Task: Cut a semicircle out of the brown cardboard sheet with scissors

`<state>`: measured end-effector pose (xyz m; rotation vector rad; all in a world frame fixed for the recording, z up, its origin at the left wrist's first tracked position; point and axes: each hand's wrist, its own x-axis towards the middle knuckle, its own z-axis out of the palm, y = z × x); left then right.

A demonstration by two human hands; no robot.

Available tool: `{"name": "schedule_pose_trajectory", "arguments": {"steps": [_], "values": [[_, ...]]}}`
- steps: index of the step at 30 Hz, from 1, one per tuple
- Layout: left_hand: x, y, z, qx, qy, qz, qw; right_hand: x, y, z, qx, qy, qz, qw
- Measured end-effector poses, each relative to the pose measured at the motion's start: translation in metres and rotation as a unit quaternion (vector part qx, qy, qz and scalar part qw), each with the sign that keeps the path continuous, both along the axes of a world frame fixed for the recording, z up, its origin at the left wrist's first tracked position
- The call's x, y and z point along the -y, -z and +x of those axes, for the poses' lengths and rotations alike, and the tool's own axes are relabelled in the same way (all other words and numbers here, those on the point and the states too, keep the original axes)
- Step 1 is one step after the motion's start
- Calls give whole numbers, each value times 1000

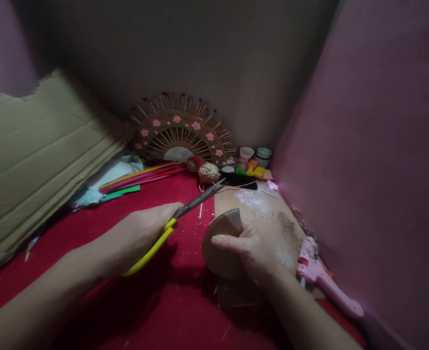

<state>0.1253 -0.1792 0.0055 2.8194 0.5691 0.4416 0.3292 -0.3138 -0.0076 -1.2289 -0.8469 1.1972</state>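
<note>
My left hand (pixel 147 226) is closed round the yellow handles of a pair of scissors (pixel 196 200). Their dark blades point up and to the right, toward the balls of yarn, and look nearly closed. In my right hand (pixel 253 250) is a rounded piece of cardboard (pixel 222 253) with a straight cut edge at its upper right. The thumb lies across its face, while the other fingers are mostly hidden behind it. The blades are apart from the cardboard piece. Below it, a flat piece of cardboard (pixel 236 297) rests on the red cloth (pixel 156 311).
At the back stands a half-round fan (pixel 178 119) with pink flowers. Yarn balls (pixel 209 172), a white cup (pixel 246 154) and coloured strips (pixel 141 179) lie before it. A pink glue gun (pixel 322 277) rests at right by a cardboard sheet (pixel 269 218). Large cardboard (pixel 46 160) leans at left.
</note>
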Motion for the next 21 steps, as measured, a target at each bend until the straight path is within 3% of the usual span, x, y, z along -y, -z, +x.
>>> {"name": "schedule_pose_trajectory", "arguments": {"steps": [6,13,21], "values": [[-1,2,6,5,-3,-22,1000,2,0,1,24,-5,-26,999],[5,-3,6,1,11,-46,999,2,0,2,5,-10,-7,1000],[10,-3,5,-34,42,5,999,1,-2,-1,-18,-19,1,1000]]}}
